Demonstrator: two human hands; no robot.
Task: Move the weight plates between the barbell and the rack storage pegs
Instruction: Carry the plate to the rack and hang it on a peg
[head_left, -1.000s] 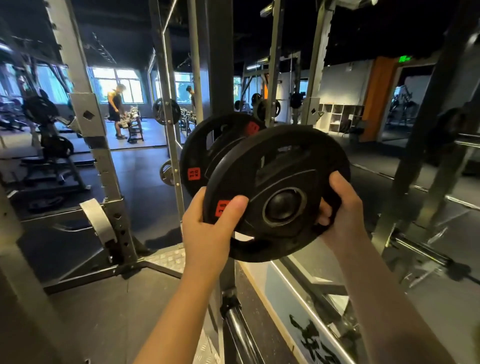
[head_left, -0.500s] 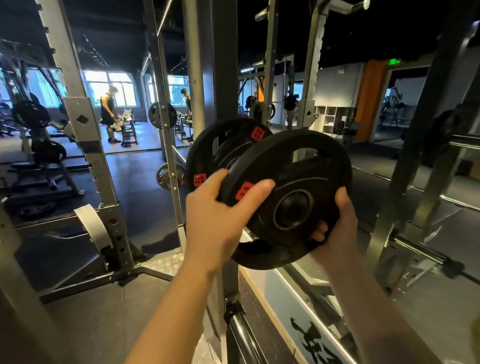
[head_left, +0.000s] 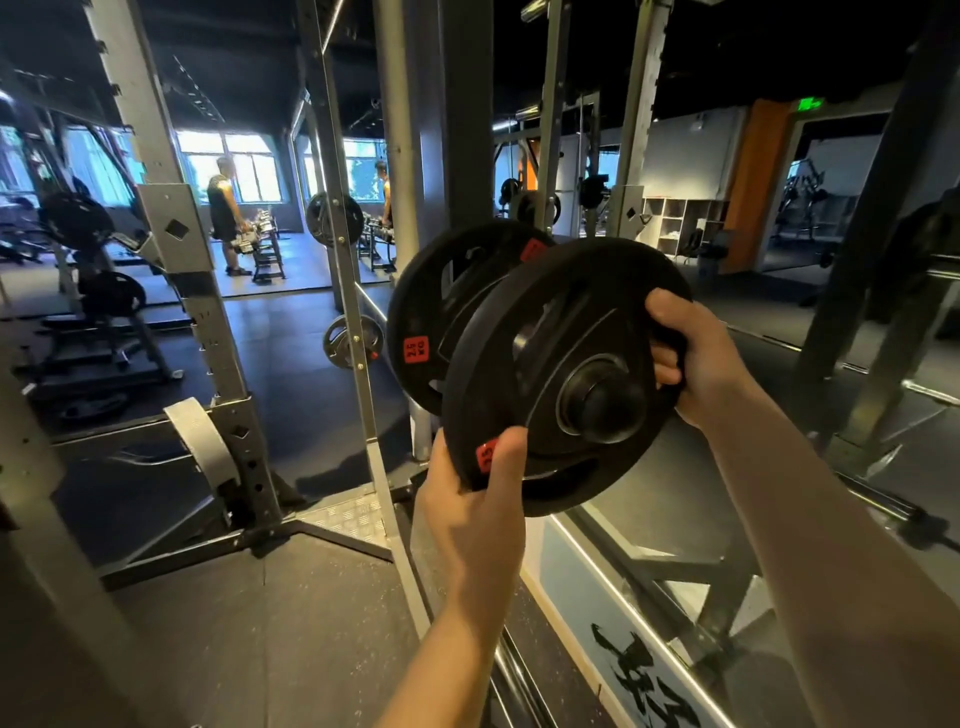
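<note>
Progress: While a rear plate (head_left: 441, 306) already sits on the rack's storage peg (head_left: 605, 400), the front weight plate (head_left: 566, 374) is threaded on just in front of it, not yet pushed against it.
Left hand (head_left: 475, 499): fingers curled on the front plate's lower rim.
Right hand (head_left: 691, 353): fingers hooked through its upper-right grip slot.
Labels: red tags; rear plate's reads "2.5 KG".

Both forearms are bare right down to the frame edge, no sleeves showing; left hand (head_left: 470, 512) and right hand (head_left: 696, 358) have no gloves, rings or watch
</note>
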